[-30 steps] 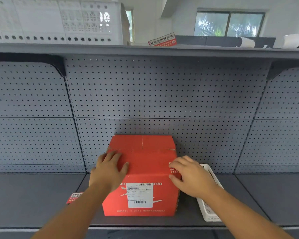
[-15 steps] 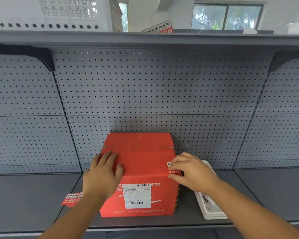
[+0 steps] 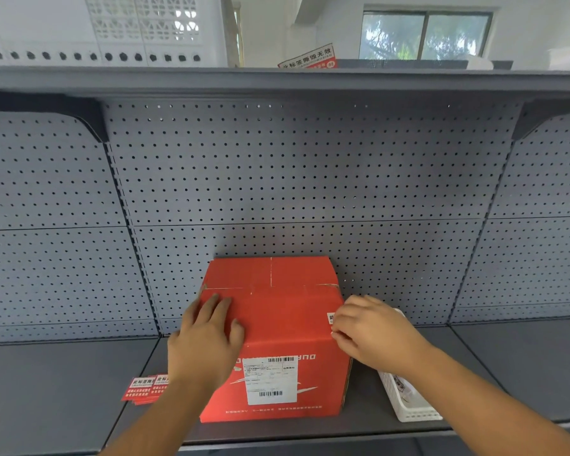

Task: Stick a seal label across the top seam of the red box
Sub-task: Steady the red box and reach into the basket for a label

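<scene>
Red box (image 3: pixel 277 327) sits on lower grey shelf (image 3: pixel 63 383), approx. centre of view, far side close to pegboard back panel (image 3: pixel 310 179). Top flaps closed; seam (image 3: pixel 271 272) runs near-to-far across centre of top face. Front face carries white shipping label (image 3: pixel 270 380) w/ barcodes.

Left hand (image 3: pixel 208 340): open, fingers spread, palm flat against upper left of box front face, fingertips reaching to top front edge. Not gripping anything.

Right hand (image 3: pixel 372 334): at upper right front corner of box, fingers curled and pinched on small seal label (image 3: pixel 330 318). Only a white corner of label w/ dark print is visible at the fingertips; rest hidden by hand. Cannot tell if label is stuck to box or merely held against it. Label is at right edge of box, well apart from top seam.

Other items:
- Stack of red seal labels (image 3: pixel 144 390) lying flat on shelf, left of box, just beside left forearm.
- White perforated plastic basket (image 3: pixel 408 406) on shelf, right of box, partly covered by right forearm; contents unclear.
- Upper shelf (image 3: pixel 277 80) above pegboard holds white perforated crates (image 3: pixel 112 31) at left and a red/white sign (image 3: pixel 310 59) near centre.
- Window (image 3: pixel 425 36) in far wall, top right.
</scene>
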### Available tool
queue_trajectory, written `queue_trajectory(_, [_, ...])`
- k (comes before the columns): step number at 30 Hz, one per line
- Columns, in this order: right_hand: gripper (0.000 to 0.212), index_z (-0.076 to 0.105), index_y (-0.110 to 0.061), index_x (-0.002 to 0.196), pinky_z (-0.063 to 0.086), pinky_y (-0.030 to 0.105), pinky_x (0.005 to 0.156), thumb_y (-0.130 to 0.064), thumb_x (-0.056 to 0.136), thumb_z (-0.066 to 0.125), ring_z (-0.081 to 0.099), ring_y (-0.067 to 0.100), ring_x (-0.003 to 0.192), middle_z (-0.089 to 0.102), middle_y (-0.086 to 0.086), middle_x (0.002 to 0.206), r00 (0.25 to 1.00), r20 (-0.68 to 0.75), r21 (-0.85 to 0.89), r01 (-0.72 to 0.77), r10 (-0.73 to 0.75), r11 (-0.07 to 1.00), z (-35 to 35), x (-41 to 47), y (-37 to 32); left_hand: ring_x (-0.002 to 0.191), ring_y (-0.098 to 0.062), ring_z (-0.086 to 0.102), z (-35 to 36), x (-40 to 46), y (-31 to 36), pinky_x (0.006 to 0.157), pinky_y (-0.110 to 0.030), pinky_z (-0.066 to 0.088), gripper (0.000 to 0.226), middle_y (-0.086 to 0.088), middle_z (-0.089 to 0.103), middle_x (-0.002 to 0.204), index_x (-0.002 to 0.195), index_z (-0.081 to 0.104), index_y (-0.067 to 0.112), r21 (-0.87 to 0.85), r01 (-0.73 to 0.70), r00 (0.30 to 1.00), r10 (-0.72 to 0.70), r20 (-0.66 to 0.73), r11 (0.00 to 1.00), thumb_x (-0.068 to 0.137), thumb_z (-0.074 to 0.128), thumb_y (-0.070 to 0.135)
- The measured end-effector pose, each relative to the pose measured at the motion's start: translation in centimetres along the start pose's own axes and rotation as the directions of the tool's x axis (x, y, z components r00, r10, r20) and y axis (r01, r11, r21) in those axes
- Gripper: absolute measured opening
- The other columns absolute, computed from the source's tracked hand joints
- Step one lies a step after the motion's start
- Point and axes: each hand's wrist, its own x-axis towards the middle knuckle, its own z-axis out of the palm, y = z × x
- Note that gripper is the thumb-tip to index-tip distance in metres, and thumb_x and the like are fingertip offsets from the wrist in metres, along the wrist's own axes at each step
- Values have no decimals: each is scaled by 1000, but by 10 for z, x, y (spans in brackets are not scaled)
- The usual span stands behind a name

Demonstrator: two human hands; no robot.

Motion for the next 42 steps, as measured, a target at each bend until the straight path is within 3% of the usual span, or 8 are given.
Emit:
queue_trajectory(5, [22,68,-20,78,53,28,66,-30,93,55,57,13,84,67,-9,83,996,-34,56,-77,79,995,-1,-2,-8,145,-21,28,0,0,0,95,-58,49,60,11,45,154,142,49,34,6,-5,1000,5,8,1000,91,27,56])
queue_trajectory(11, [9,69,-22,81,35,7,70,-23,90,67,55,6,83,66,-12,84,929,-55,316,-331,365,889,0,-10,-7,146,-21,26,-1,-1,0,96,-57,47,56,12,42,156,144,46,34,13,-7,1000,7,26,1000,94,31,54])
queue_trajectory(17, [13,70,-22,76,48,24,69,-18,88,70,58,5,76,64,-14,76,833,-45,499,-460,552,735,4,-17,-12,146,-21,26,-2,-2,1,96,-58,47,55,11,42,156,145,45,34,18,-7,1000,6,29,1000,95,32,53])
queue_trajectory(22, [15,71,-24,74,43,17,61,-19,88,69,60,7,71,69,-10,76,699,-30,626,-544,714,559,10,-19,-17,146,-21,25,-3,-2,2,96,-58,46,54,11,42,157,145,45,33,13,-5,1000,4,27,1000,96,34,51])
queue_trajectory(28, [19,71,-19,69,49,33,63,-13,87,67,61,15,69,69,-2,68,490,1,786,-540,872,303,11,-24,-24,146,-21,25,-3,-2,2,97,-57,46,54,11,41,157,145,44,34,11,-3,1000,3,30,1000,95,32,52])
queue_trajectory(33, [20,67,-10,67,43,33,60,-9,87,65,48,11,55,60,-3,57,353,76,861,-494,932,117,16,-33,-22,146,-21,26,-2,-2,2,98,-57,46,54,12,41,157,144,45,35,14,-1,1000,0,26,1000,95,33,52])
queue_trajectory(37, [23,59,0,68,34,35,59,-11,88,64,37,15,57,45,1,56,291,107,866,-497,951,55,22,-41,-21,146,-21,25,-1,-2,2,98,-57,46,53,11,41,157,145,45,34,15,-3,1000,3,30,1000,95,34,51])
queue_trajectory(42, [22,59,5,74,33,35,58,-12,88,62,39,17,58,47,5,60,262,131,866,-500,956,18,25,-48,-21,146,-21,26,-2,-2,2,97,-57,46,52,11,42,156,145,45,34,11,0,1000,0,26,1000,96,35,50])
